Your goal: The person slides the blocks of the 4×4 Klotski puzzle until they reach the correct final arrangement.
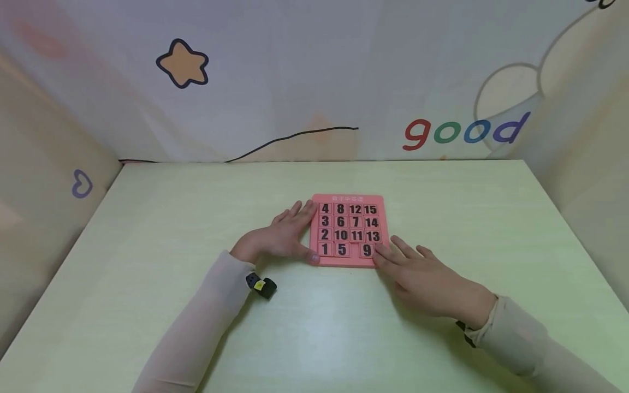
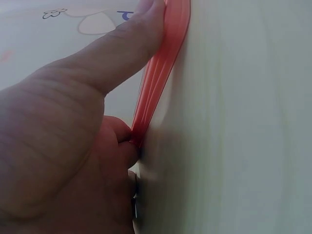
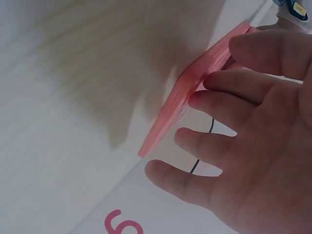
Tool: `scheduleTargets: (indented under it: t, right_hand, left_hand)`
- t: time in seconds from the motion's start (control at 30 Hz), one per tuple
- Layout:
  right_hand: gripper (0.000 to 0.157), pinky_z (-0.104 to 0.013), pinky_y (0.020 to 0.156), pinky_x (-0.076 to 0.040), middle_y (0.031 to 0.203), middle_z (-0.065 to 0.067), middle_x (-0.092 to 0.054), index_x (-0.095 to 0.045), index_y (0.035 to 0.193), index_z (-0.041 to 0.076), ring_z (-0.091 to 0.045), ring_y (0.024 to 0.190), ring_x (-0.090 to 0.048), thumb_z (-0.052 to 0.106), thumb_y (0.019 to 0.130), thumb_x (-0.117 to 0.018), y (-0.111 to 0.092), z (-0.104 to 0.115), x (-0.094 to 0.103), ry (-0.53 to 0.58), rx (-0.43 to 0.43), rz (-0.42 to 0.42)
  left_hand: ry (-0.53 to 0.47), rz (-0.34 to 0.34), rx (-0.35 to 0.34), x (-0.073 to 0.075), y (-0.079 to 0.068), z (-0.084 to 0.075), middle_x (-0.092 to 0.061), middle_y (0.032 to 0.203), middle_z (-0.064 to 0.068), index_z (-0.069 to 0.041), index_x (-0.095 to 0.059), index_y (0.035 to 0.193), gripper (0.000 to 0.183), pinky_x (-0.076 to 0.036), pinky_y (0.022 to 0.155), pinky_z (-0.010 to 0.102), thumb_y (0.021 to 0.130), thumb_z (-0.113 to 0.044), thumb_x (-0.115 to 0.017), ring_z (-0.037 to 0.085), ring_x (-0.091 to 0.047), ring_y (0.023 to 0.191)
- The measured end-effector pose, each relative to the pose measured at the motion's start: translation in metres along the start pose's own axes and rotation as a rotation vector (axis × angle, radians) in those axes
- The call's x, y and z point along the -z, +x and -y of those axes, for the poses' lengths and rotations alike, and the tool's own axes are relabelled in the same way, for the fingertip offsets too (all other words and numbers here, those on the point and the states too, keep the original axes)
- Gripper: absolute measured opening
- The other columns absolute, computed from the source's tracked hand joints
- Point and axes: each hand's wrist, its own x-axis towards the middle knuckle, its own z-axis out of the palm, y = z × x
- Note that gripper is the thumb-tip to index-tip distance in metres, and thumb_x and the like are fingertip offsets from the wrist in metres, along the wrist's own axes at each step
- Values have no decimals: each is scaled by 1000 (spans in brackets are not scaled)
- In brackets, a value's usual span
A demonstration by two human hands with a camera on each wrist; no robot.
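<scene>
A pink number sliding puzzle (image 1: 363,262) lies flat on the table, with rows of black-numbered square tiles. In the bottom row, a gap shows between tile 5 and tile 9 (image 1: 366,250); the 9 sits slightly left of the 13 above it. My left hand (image 1: 282,234) braces the frame's left side, thumb at the near corner and straight fingers along the upper edge. My right hand (image 1: 432,278) reaches in from the near right, and its straight fingertips touch the 9 tile. Seen from the right wrist, the puzzle's edge (image 3: 168,117) runs beside spread fingers (image 3: 204,146).
The pale green table (image 1: 147,262) surrounds the puzzle. Behind it rises a printed backdrop (image 1: 285,71) with a star and the word "good", and side panels flank the table. Black straps (image 1: 262,285) circle both wrists.
</scene>
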Motion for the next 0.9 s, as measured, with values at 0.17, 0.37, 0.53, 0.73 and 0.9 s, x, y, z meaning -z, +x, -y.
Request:
scheduleTargets:
  t: [0.17,0.37,0.53,0.73,0.9]
  right_hand:
    - [54,-71,107,-29,160,-13,-34,-43,153,4,-42,149,-21,11,101,-56,0,0,-2,-3,4,4]
    - [54,-70,108,-30,159,-14,-37,-44,152,3,-42,148,-24,11,101,-57,5,6,-2,-14,15,-10]
    - [53,-70,108,-29,159,-15,-37,-45,151,2,-43,147,-24,13,101,-57,10,11,-1,-29,16,4]
    - [56,-71,107,-30,160,-14,-35,-44,153,4,-43,148,-23,15,100,-60,13,4,4,-4,4,21]
    - [58,-72,106,-30,161,-14,-33,-42,154,6,-45,148,-22,19,101,-61,18,-6,5,13,-57,-4]
  left_hand:
    - [8,-5,2,-1,1,3,12,168,-3,-16,5,163,124,8,121,41,81,-53,-81,17,21,150]
    - [0,-8,1,-2,2,4,12,168,-4,-17,4,163,125,8,121,41,80,-54,-81,16,21,150]
    - [-1,-10,1,-2,2,3,12,168,-4,-18,5,163,125,8,121,41,80,-54,-81,15,22,150]
    - [-10,-7,7,-2,1,2,12,168,-4,-18,5,163,124,8,121,41,80,-53,-81,15,22,150]
    - [-13,-9,7,-2,1,2,12,168,-4,-18,5,163,124,8,121,42,80,-54,-81,15,21,150]
